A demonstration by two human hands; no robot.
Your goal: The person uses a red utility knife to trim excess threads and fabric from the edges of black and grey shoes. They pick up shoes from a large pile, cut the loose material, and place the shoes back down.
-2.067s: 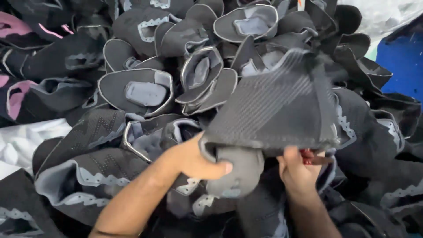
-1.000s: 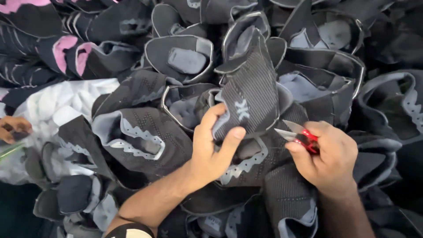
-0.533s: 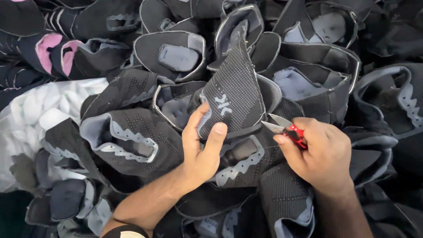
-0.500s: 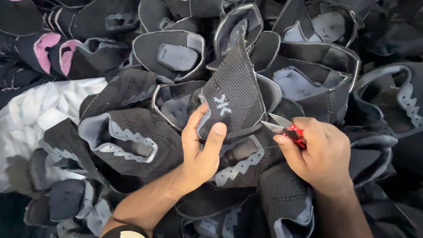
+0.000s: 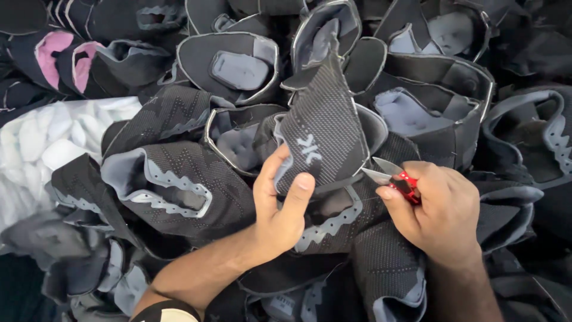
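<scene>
My left hand (image 5: 279, 206) pinches a black knitted shoe upper (image 5: 325, 128) by its lower edge, thumb over the front beside a small pale mark. The upper stands upright, its pointed end away from me. My right hand (image 5: 435, 209) grips small red-handled thread snips (image 5: 393, 177); their metal blades are apart and point left at the upper's lower right edge, almost touching it. Both hands hover over a dense heap of similar black and grey shoe uppers (image 5: 179, 185).
The heap of uppers fills nearly the whole view. A few uppers with pink lining (image 5: 56, 53) lie at the top left. White padded material (image 5: 42, 143) shows at the left edge. A dark wristband (image 5: 167, 310) sits on my left forearm.
About two seconds ago I held the upper spread wide; I have since turned it upright with the mark facing me. My right hand with the snips has moved closer to its edge.
</scene>
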